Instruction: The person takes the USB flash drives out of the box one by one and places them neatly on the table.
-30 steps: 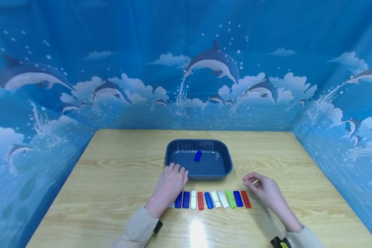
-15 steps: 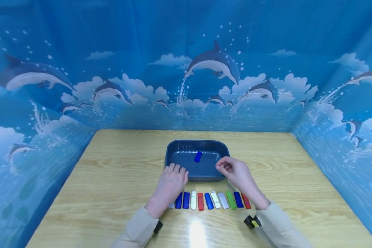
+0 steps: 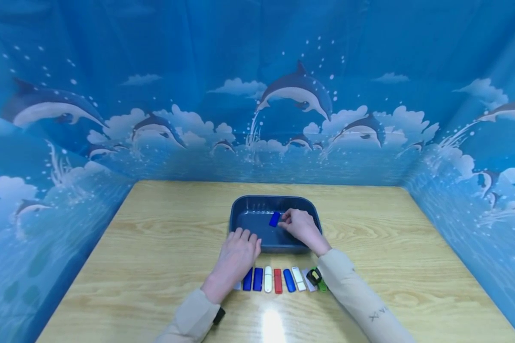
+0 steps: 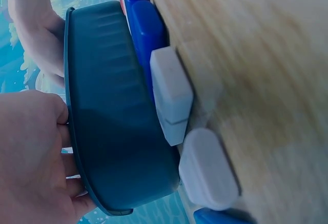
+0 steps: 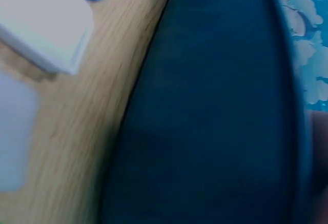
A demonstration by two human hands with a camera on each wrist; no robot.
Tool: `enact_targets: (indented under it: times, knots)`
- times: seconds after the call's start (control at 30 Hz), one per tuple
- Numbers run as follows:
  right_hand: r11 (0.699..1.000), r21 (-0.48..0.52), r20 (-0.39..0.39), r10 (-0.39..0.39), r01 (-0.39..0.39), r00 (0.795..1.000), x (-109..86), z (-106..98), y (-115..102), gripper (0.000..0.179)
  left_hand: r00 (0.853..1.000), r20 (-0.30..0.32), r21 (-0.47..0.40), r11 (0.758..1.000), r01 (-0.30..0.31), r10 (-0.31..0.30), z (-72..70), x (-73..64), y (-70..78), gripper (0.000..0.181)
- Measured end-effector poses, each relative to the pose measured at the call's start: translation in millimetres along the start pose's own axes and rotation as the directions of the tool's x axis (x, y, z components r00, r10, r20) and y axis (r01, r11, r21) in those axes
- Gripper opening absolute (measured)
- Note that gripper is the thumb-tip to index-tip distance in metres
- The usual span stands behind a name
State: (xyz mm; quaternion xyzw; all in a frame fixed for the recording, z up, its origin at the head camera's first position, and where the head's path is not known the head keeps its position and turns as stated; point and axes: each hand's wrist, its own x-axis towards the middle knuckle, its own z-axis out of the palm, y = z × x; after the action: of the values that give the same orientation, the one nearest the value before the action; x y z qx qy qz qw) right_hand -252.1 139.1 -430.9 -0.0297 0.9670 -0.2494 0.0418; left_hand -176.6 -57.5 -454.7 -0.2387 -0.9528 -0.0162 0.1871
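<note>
My left hand [image 3: 239,248] holds the near left rim of a dark blue plastic basin [image 3: 279,249]. In the left wrist view, the fingers of this left hand [image 4: 31,157] bend over the rim, their tips hidden behind it. Inside the basin lies one blue USB stick [image 3: 274,219]. My right hand [image 3: 301,226] reaches in over the right side, thumb and index finger apart just right of that stick, with no contact visible. The right wrist view shows mostly the basin's outer wall [image 5: 205,106], blurred.
Before the basin runs a row of USB sticks: blue [image 3: 258,279], white [image 3: 268,279], red [image 3: 278,281], another blue [image 3: 289,280], another white [image 3: 298,278], and green [image 3: 323,286]. My right forearm covers the row's right end. A dolphin-print curtain [image 3: 257,162] surrounds the wooden table [image 3: 163,238].
My right hand has moved left and away from me, from beside the row's right end into the basin near the blue USB stick. My left hand has stayed on the rim.
</note>
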Motion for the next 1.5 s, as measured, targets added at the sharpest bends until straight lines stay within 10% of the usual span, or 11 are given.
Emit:
enact_targets:
  times: [0.37,0.77,1.17,1.5]
  knots:
    - [0.984,-0.166,0.061,0.081,-0.069,0.995,29.2,16.7,-10.2,0.06,1.0,0.015,0.02,1.0,-0.005,0.005,-0.5,-0.9,2.4,0.029]
    - [0.976,-0.214,0.071,0.048,-0.032,0.996,32.1,15.7,-15.6,0.038,1.0,0.002,0.019,1.0,-0.008,0.008,1.6,-0.1,2.7,0.029]
    - [0.99,-0.138,0.144,0.056,-0.036,0.988,25.8,10.3,-14.5,0.046,1.0,0.019,0.006,1.0,0.003,-0.003,0.9,-0.1,1.7,0.029]
    - [0.995,0.082,0.107,0.047,-0.056,0.993,13.5,-11.2,-17.2,0.015,1.0,-0.021,-0.011,1.0,0.001,-0.001,2.4,0.1,0.3,0.026]
